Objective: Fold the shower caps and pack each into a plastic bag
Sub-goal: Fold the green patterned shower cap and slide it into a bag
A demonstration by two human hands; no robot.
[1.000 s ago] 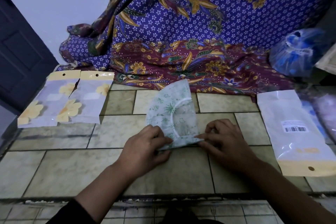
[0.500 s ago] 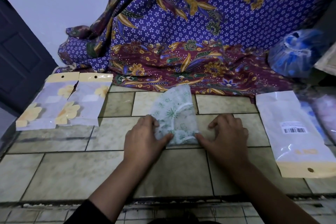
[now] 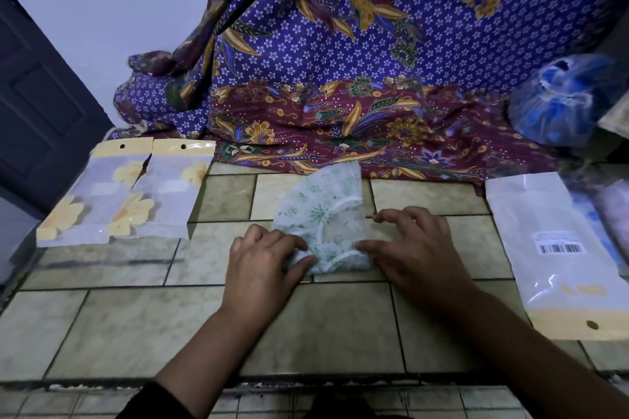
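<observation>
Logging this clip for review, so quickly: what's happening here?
A person is folding a green-printed shower cap on the tiled surface. The left hand pinches its near-left corner, and the right hand presses its near-right edge with the thumb. The cap is not yet bagged. Two flower-printed bags lie to the left, and a plastic bag with a barcode label lies to the right.

Shower cap (image 3: 323, 214) corner under left hand (image 3: 262, 265); barcode label (image 3: 561, 243) print too small
</observation>
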